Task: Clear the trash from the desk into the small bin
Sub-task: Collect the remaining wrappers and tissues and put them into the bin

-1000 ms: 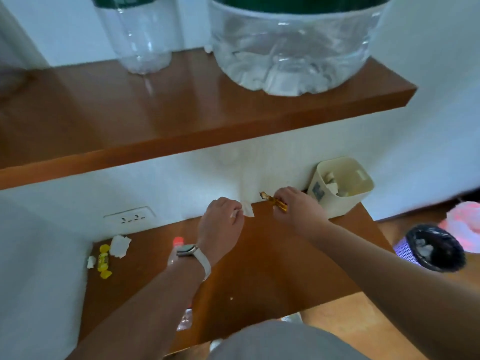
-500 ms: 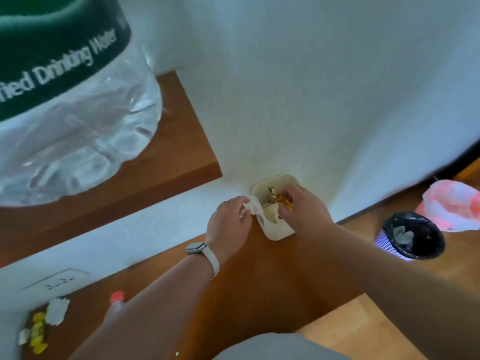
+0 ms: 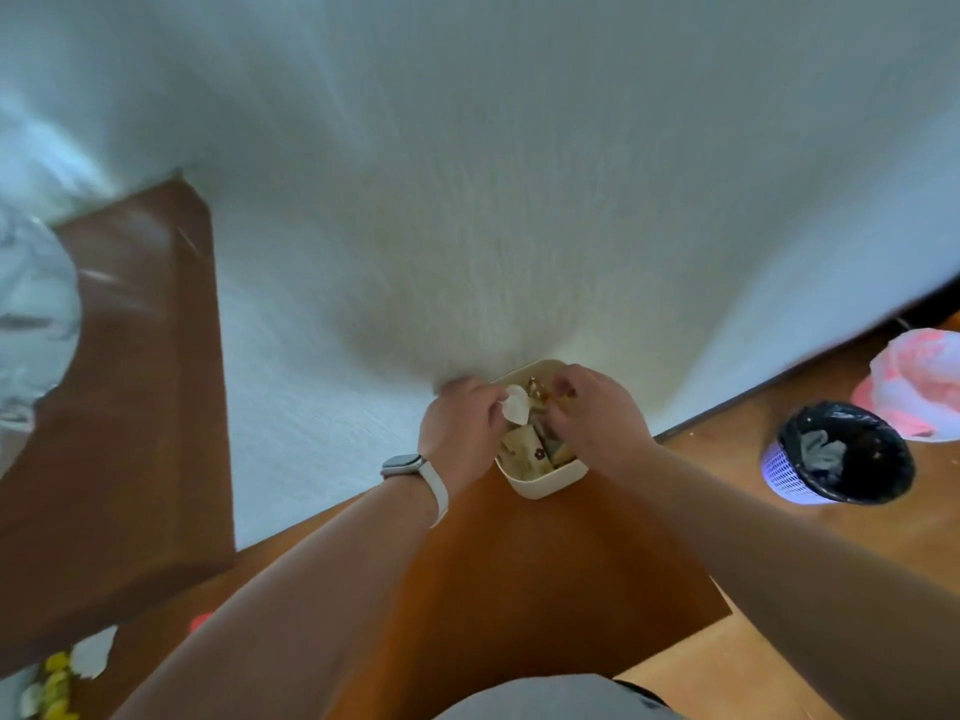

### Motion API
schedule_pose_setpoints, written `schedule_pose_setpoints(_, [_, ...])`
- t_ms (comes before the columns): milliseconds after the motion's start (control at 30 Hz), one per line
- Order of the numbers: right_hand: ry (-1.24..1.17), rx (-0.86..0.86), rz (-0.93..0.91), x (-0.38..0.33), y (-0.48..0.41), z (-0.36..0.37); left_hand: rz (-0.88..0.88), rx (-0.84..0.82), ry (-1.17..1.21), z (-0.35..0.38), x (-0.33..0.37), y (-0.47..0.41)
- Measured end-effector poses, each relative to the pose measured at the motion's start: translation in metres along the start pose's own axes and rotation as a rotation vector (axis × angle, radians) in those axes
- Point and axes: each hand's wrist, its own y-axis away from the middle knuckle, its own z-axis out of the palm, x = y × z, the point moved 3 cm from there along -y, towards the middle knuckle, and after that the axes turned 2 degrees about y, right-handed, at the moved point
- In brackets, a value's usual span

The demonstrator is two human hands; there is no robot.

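Head view shows both hands over the small bin (image 3: 540,483), which sits at the desk's (image 3: 545,589) back right corner by the wall. Left hand (image 3: 460,433) pinches a white paper scrap (image 3: 516,404). Right hand (image 3: 597,415) has curled fingers; what it grips cannot be told.

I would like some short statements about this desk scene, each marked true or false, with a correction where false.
1. Both hands are over the small bin. True.
2. The left hand holds a white scrap. True.
3. The small bin stands on the floor. False: it stands on the desk, against the wall.
4. The watch is on the right wrist. False: it is on the left wrist.
5. Yellow wrappers lie at the desk's far left. True.
6. The floor basket has a white liner. False: the liner is black.
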Motion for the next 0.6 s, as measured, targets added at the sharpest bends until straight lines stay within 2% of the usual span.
schedule_pose_setpoints(133, [0.130,-0.007,-0.100,0.004,-0.005,0.008,0.078,0.006,-0.073,0.008,-0.003,-0.001])
schedule_pose_setpoints(267, [0.232,0.014,-0.263,0.001,-0.007,0.015,0.130,0.040,-0.038,0.006,-0.007,0.008])
schedule_pose_setpoints(433, [0.382,-0.018,-0.419,-0.010,-0.011,0.016,0.096,0.068,-0.031,0.003,-0.023,0.028])
schedule_pose_setpoints(600, [0.429,-0.092,-0.574,-0.044,0.000,0.022,0.008,0.080,-0.082,-0.009,-0.047,0.066])
